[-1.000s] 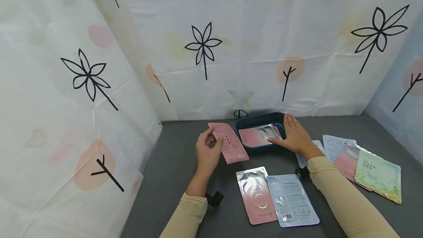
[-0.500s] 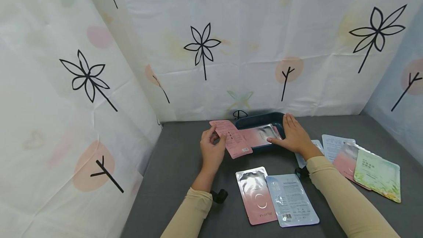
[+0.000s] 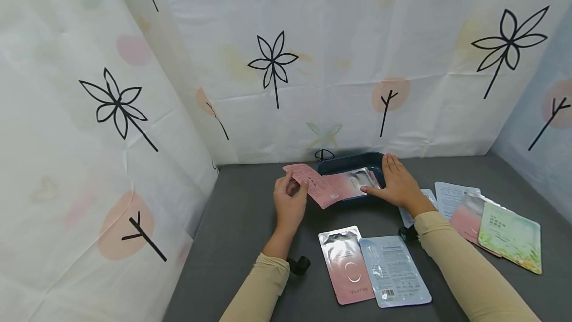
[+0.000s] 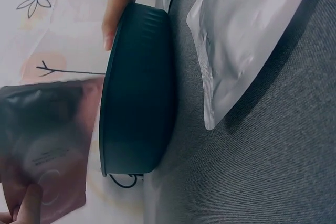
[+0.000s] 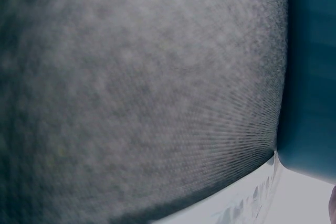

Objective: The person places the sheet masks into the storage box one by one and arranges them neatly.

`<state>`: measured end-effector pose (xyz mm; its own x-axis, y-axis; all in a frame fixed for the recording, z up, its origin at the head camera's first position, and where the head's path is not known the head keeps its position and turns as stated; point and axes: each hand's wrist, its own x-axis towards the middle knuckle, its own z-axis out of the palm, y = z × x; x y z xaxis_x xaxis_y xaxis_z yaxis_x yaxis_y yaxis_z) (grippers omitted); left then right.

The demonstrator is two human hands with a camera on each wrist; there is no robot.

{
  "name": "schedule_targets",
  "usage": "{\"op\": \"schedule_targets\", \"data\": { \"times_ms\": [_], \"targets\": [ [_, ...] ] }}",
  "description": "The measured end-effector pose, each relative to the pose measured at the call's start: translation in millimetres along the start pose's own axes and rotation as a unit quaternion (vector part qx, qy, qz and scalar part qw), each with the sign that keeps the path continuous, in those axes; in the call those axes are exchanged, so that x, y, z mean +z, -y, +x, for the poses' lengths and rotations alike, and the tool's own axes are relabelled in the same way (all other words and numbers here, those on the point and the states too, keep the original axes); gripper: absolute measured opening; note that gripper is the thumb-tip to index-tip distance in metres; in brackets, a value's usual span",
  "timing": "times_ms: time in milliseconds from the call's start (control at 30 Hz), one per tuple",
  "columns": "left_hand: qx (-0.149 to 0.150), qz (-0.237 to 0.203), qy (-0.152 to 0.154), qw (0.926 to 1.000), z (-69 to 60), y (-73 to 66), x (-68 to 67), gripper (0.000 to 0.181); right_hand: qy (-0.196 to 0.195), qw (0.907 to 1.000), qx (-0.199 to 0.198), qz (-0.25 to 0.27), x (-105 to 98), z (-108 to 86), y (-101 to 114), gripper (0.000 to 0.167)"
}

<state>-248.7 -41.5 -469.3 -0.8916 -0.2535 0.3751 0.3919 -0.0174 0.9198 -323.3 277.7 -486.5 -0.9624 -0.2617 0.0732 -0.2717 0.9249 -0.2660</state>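
My left hand pinches a pink face mask packet by its left side, thumb in front. The packet slants over the left front rim of a dark teal basin, printed side showing in the head view. Inside the basin lie pink-and-silver mask packets. My right hand rests on the basin's right end, fingers straight along the rim and thumb spread over the packets inside. In the left wrist view, the held packet is beside the basin's open side.
In front of the basin, a pink-silver packet and a pale blue packet overlap on the grey table. To the right lie a green packet, another pink one and a white-blue one. A patterned cloth hangs behind.
My left hand has carried the pink packet to the right, from beside the basin to over its left front rim, tilting it. The right hand has stayed on the basin.
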Motion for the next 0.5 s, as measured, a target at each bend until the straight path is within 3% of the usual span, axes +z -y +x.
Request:
{"op": "schedule_targets", "data": {
  "times_ms": [267, 500],
  "targets": [
    [-0.021, -0.004, 0.023, 0.9995, -3.1, 1.0, 3.5, 0.065, 0.0, 1.0, 0.0, 0.002, 0.9, 0.6, -1.4, 0.131],
    [-0.025, -0.002, 0.068, 0.9974, -7.0, 3.4, 6.8, 0.06, 0.0, 1.0, -0.001, 0.0, 0.4, 0.3, -1.0, 0.129]
  ]
}}
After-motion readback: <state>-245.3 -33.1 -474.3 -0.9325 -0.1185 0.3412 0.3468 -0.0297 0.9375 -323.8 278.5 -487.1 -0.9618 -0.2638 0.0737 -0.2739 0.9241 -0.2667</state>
